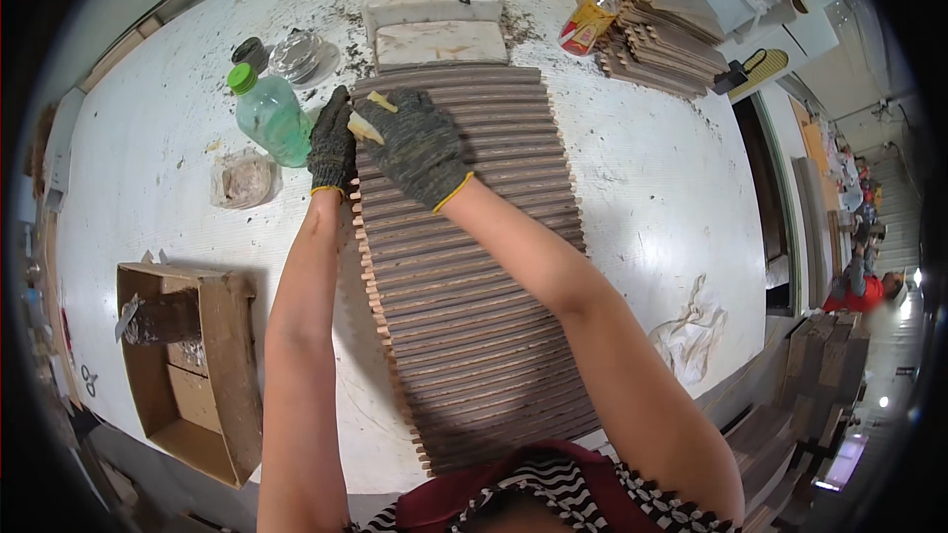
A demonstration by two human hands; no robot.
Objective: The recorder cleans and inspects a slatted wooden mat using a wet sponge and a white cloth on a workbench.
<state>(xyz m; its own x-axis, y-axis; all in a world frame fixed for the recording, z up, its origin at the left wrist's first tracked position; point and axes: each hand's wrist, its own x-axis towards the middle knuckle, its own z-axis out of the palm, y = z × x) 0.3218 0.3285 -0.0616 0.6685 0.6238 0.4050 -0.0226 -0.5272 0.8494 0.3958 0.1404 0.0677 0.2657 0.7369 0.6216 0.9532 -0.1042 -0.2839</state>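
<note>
A long row of narrow brown-grey boards (474,286), packed side by side with notched ends, runs across the table in front of me. My left hand (333,143), in a dark knitted glove, lies along the row's left edge near the far end, its fingers stretched forward. Over the far left boards, my right hand (417,145) wears a matching glove with pale yellow strips on its thumb and one finger. Its fingers are curled toward the left hand; whatever they pinch is hidden. Two pale blocks (441,43) stand against the far end of the row.
Left of my hands are a green bottle (272,118), a clear plastic container (296,56) and a crumpled clear package (244,180). A cardboard box (227,375) sits nearer. Stacked boards (662,39), a red-yellow bottle (590,23) and a white cloth (688,336) are at right.
</note>
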